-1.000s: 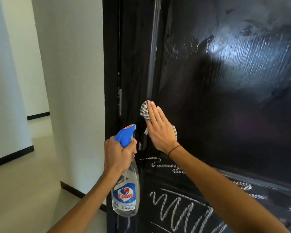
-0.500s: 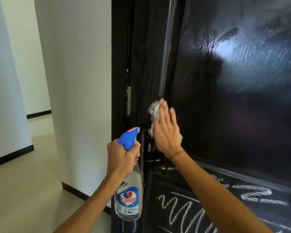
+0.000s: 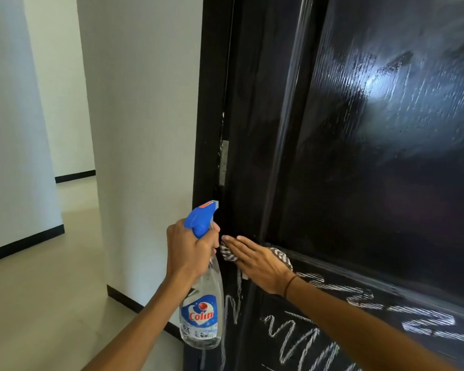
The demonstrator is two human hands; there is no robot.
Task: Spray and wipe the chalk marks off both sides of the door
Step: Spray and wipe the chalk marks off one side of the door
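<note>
Head view: your left hand (image 3: 189, 253) has its fingers wrapped round the neck of the spray bottle (image 3: 202, 303), held upright just left of the door (image 3: 373, 183). Your right hand (image 3: 260, 263), fingers straight, presses the cloth (image 3: 281, 257) flat on the door's near left edge. Chalk marks (image 3: 300, 341) lie on the panel below your wrist; the upper panel shines wet.

1. The black door (image 3: 386, 156) bears white chalk marks (image 3: 292, 341) on its lower panel, just below the right hand (image 3: 260, 261).
2. That hand presses a striped cloth (image 3: 280, 255) flat against the door.
</note>
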